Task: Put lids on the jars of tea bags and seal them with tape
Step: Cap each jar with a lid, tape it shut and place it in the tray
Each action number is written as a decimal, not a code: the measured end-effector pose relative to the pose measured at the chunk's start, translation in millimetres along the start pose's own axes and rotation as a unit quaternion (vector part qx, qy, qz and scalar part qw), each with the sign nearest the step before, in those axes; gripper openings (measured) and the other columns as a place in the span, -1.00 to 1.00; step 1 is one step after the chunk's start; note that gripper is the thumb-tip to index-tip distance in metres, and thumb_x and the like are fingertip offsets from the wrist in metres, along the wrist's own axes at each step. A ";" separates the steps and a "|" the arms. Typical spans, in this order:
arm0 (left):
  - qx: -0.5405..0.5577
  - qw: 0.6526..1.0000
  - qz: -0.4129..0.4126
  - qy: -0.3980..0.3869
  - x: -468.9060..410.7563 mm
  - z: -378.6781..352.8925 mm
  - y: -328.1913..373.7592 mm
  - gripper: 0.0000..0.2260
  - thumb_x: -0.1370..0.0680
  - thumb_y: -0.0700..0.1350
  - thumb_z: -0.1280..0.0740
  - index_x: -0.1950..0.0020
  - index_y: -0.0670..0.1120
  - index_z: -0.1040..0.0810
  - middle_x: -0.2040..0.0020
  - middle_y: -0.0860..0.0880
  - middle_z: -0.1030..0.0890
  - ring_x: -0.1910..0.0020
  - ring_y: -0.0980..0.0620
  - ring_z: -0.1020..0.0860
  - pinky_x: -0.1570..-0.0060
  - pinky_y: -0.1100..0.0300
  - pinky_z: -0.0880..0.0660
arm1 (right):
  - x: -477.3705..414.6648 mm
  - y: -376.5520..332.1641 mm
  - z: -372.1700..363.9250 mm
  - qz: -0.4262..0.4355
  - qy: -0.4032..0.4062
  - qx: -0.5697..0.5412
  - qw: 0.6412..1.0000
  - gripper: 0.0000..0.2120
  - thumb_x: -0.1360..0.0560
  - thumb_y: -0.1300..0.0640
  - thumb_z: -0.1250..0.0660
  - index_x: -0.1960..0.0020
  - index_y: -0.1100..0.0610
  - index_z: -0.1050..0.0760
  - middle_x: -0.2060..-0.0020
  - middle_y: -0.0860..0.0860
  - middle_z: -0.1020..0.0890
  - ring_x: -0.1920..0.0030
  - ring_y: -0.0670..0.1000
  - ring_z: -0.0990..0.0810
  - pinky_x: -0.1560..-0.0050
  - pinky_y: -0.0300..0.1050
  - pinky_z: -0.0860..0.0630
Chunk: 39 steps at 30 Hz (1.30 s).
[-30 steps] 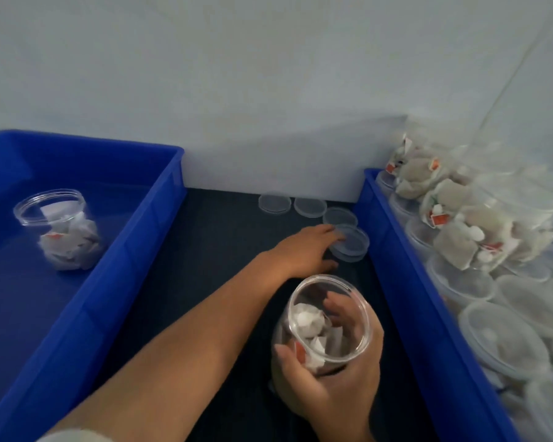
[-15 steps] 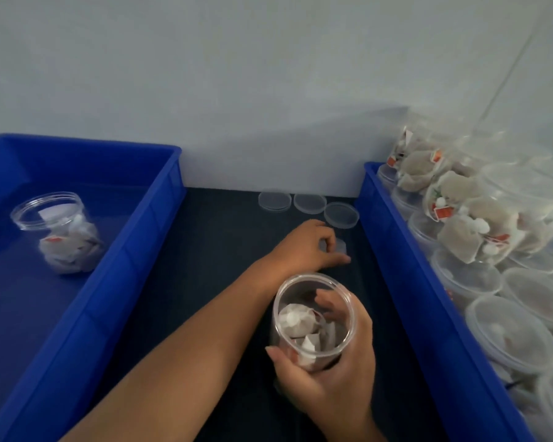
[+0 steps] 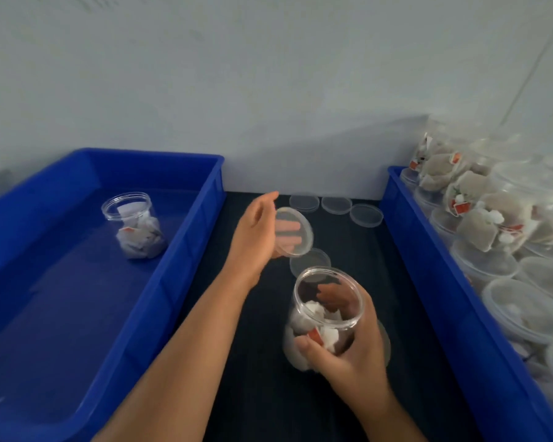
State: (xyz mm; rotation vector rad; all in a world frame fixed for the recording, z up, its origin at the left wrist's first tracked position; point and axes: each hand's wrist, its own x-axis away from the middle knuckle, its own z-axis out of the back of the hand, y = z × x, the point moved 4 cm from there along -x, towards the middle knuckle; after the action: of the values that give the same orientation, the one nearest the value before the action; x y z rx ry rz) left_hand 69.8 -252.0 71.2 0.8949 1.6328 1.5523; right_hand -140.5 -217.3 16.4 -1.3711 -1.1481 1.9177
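Left hand (image 3: 256, 231) now raised off bench (image 3: 268, 393), gripping a tilted clear lid (image 3: 296, 232), right hand (image 3: 348, 355) still wrapped round open jar (image 3: 328, 275) of tea bags (image 3: 313, 315)

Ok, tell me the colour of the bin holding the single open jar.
The bin is plain blue; the head view shows it.

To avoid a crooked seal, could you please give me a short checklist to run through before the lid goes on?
1. Left hand grip on lid: ok, held up in the air.
2. Right hand grip on jar: ok, wrapped round it.
3. Tea bags below the rim: ok.
4. Lid over the jar mouth: not ok, it is beyond it to the left, tilted.
5. Only one lid picked: cannot tell, clear plastic.
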 end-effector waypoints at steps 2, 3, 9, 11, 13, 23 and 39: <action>0.032 0.999 -0.002 0.008 22.0 13.1 7.6 -0.79 -0.76 0.08 -0.16 -0.24 0.25 -0.58 0.07 -0.03 -0.77 0.15 -0.06 -0.76 0.28 0.23 -0.63 | 1.5 1.8 -6.7 -0.016 -0.036 -0.008 0.999 -0.21 -0.31 -0.09 -0.65 -0.46 -0.07 -0.43 -0.29 -0.06 -0.61 -0.33 0.06 -0.60 -0.24 -0.24 -0.53; 0.034 0.999 -0.005 0.018 31.8 18.7 8.1 -0.78 -0.75 0.06 -0.20 -0.16 0.25 -0.64 0.09 -0.04 -0.76 0.16 -0.05 -0.76 0.29 0.26 -0.61 | 2.4 2.0 -9.4 -0.021 -0.054 -0.006 0.998 -0.21 -0.31 -0.09 -0.66 -0.47 -0.10 -0.42 -0.30 -0.07 -0.60 -0.34 0.05 -0.59 -0.24 -0.27 -0.52; 0.065 0.994 0.051 0.069 62.4 45.1 8.0 -0.85 -0.65 0.10 -0.38 0.01 0.17 -0.75 0.05 0.01 -0.64 0.20 0.16 -0.72 0.23 0.29 -0.61 | 10.5 6.5 -18.0 -0.030 -0.114 0.024 0.993 -0.16 -0.30 -0.14 -0.68 -0.48 -0.22 -0.37 -0.30 -0.14 -0.59 -0.36 -0.02 -0.59 -0.27 -0.28 -0.50; 0.066 0.995 0.065 0.038 67.7 48.3 9.4 -0.90 -0.58 0.11 -0.46 -0.03 0.17 -0.75 0.00 0.02 -0.65 0.18 0.19 -0.69 0.20 0.31 -0.59 | 10.5 5.2 -21.6 -0.032 -0.132 0.042 0.990 -0.14 -0.29 -0.16 -0.70 -0.48 -0.25 -0.35 -0.32 -0.17 -0.59 -0.37 -0.05 -0.58 -0.29 -0.28 -0.49; -0.023 0.998 0.050 -0.023 75.6 44.0 7.6 -0.87 -0.52 0.16 -0.49 -0.04 0.22 -0.74 0.02 0.10 -0.70 0.15 0.23 -0.69 0.23 0.36 -0.57 | 10.4 3.7 -24.2 -0.032 -0.139 0.035 0.989 -0.12 -0.29 -0.12 -0.72 -0.49 -0.25 -0.35 -0.33 -0.19 -0.59 -0.37 -0.08 -0.58 -0.28 -0.30 -0.50; -0.399 0.902 -0.123 -0.113 110.7 17.8 26.1 -0.66 -0.65 0.26 -0.21 -0.42 0.31 -0.50 -0.24 0.35 -0.53 -0.21 0.42 -0.48 -0.18 0.34 -0.47 | 11.6 0.3 -28.7 -0.032 -0.118 0.058 0.991 -0.13 -0.32 -0.18 -0.69 -0.51 -0.22 -0.34 -0.32 -0.25 -0.60 -0.32 -0.13 -0.61 -0.24 -0.26 -0.55; -0.697 0.694 -0.159 -0.084 128.3 -18.7 11.1 -0.22 -0.46 0.52 0.10 -0.51 0.06 -0.26 -0.27 -0.05 -0.42 -0.17 0.00 -0.44 -0.04 0.09 -0.43 | 9.2 -5.2 -44.4 -0.022 -0.105 0.077 0.991 -0.31 -0.37 -0.11 -0.59 -0.30 -0.54 -0.29 -0.20 -0.30 -0.57 -0.19 -0.18 -0.64 -0.05 -0.37 -0.57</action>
State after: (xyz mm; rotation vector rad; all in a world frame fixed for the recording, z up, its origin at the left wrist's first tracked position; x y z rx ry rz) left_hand -12.1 -151.2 79.3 -0.1252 0.1023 1.7640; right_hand -102.7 -192.4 10.4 -1.0745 -1.0887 2.1101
